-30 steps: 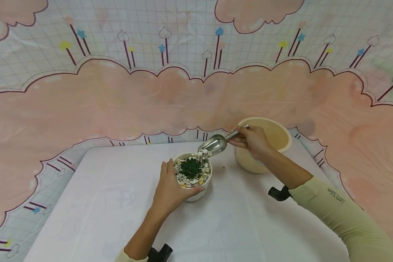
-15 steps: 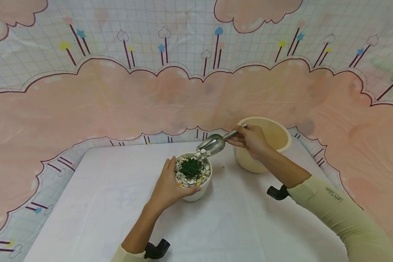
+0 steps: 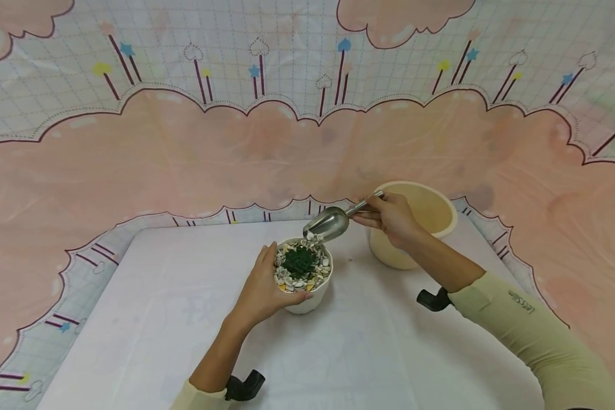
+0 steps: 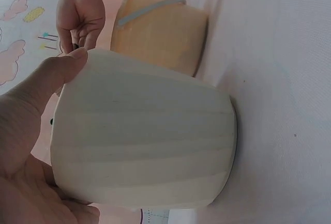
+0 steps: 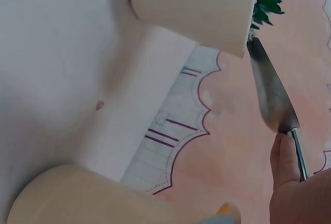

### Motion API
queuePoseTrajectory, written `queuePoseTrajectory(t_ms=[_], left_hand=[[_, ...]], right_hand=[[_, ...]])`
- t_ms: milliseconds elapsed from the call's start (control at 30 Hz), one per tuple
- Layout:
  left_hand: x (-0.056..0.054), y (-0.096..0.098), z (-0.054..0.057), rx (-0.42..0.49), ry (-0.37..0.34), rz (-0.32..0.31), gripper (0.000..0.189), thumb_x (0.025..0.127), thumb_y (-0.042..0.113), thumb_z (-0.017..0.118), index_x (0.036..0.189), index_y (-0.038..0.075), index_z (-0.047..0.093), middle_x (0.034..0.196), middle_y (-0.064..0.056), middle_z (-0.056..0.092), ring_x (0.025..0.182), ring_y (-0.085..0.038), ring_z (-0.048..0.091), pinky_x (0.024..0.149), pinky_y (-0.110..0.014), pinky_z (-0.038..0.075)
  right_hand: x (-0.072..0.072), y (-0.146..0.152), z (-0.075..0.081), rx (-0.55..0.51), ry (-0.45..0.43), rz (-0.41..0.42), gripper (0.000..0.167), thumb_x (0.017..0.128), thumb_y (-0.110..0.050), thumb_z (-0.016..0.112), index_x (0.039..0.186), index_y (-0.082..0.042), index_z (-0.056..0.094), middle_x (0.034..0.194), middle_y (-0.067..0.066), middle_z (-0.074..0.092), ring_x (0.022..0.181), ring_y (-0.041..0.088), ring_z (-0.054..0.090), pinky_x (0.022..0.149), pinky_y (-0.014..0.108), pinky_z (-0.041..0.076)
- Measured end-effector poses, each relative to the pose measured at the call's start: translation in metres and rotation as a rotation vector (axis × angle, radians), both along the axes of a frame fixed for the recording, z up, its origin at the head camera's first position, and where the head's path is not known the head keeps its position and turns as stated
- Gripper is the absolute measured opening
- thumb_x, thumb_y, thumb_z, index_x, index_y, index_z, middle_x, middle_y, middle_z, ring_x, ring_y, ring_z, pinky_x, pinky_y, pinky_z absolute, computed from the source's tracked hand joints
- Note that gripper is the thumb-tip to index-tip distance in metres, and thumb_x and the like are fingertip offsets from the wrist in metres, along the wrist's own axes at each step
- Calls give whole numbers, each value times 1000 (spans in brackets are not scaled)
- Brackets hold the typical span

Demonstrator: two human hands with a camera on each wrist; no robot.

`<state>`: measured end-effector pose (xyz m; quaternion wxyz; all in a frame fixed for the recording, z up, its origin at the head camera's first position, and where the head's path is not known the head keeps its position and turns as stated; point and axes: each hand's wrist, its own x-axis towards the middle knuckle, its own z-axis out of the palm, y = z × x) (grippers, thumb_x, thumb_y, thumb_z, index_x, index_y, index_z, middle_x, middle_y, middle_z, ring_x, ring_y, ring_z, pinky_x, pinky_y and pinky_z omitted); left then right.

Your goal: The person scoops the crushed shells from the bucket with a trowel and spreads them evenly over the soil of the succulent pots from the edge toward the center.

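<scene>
A white flowerpot (image 3: 307, 303) stands on the table, holding a dark green succulent (image 3: 299, 261) ringed by pale pebbles (image 3: 283, 274). My left hand (image 3: 258, 291) grips the pot from the left, thumb along the near rim and fingers at the far left side. In the left wrist view the pot's ribbed wall (image 4: 145, 125) fills the middle. My right hand (image 3: 396, 218) holds a metal scoop (image 3: 330, 224) by its thin handle. The scoop's mouth tilts down over the pot's far right rim, with pebbles at its lip. In the right wrist view the scoop's tip meets the rim beside the leaves (image 5: 266, 4).
A cream bucket (image 3: 389, 250) with a grey handle (image 4: 150, 11) stands behind the right hand, at the table's far right. A small brown speck (image 5: 100, 105) lies on the white table (image 3: 174, 296) between bucket and pot. A patterned cloth (image 3: 266, 154) hangs behind.
The scoop has shifted slightly left over the pot, and fewer pebbles show at its lip. My left forearm has moved a little left while the hand keeps its grip on the pot.
</scene>
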<state>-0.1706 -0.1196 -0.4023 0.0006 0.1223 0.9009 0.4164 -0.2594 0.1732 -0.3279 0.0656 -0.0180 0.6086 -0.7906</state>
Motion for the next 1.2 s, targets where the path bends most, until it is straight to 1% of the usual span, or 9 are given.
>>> queuePoseTrajectory(t_ms=[200,333,433,533,700,867,967,1067,1200], left_hand=[[0,0,1,1,-8,-1,131,71,47,96,164,-7,21,169,-28,21,158,-43,15,119,-62,30],[0,0,0,-1,-14,-4,132,71,47,95,165,-6,19,170,-27,19,158,-42,13,119,-63,29],[0,0,0,-3,-17,-8,132,71,48,95,165,-6,18,170,-26,18,158,-41,13,119,-63,29],[0,-1,-1,-1,-19,-7,133,71,48,95,165,-5,17,170,-26,18,159,-41,12,119,-62,29],[-1,0,-2,5,-18,-3,134,71,49,95,165,-5,17,170,-26,18,158,-41,13,119,-62,29],[0,-1,-1,17,-20,0,133,71,47,95,165,-6,17,170,-27,18,158,-43,14,119,-62,29],[0,-1,0,21,-20,0,132,71,46,95,164,-7,18,170,-27,19,158,-43,14,119,-62,29],[0,-1,0,21,-22,-1,132,71,46,95,164,-7,18,170,-27,19,157,-44,15,119,-63,30],[-1,-2,0,19,-27,-1,132,72,47,95,165,-6,18,170,-27,18,157,-44,15,118,-63,31]], right_hand=[[0,-6,0,-27,3,16,17,112,-2,44,116,13,52,92,9,76,82,19,78,85,33,60],[0,-10,-1,-37,14,52,28,112,-2,44,128,21,47,94,13,76,84,19,78,86,33,60],[0,-13,-1,-37,27,75,32,113,-3,44,132,23,45,94,12,76,86,18,78,88,33,59],[2,-16,0,-38,36,82,31,113,-4,46,131,21,48,97,13,76,88,19,78,89,34,59],[2,-20,-1,-28,65,108,28,113,-5,45,129,18,50,108,18,75,94,20,78,92,36,58],[3,-25,-2,-18,120,162,29,113,-3,44,128,20,50,112,19,74,99,21,77,95,37,57],[5,-27,-2,-14,161,186,24,113,-3,44,122,16,55,118,28,70,102,21,76,95,38,57],[6,-28,-3,17,220,215,23,113,-3,44,121,15,56,126,37,63,105,23,75,95,40,57],[8,-28,-2,86,312,254,26,113,-1,44,126,19,53,128,35,64,110,25,74,95,42,56]])
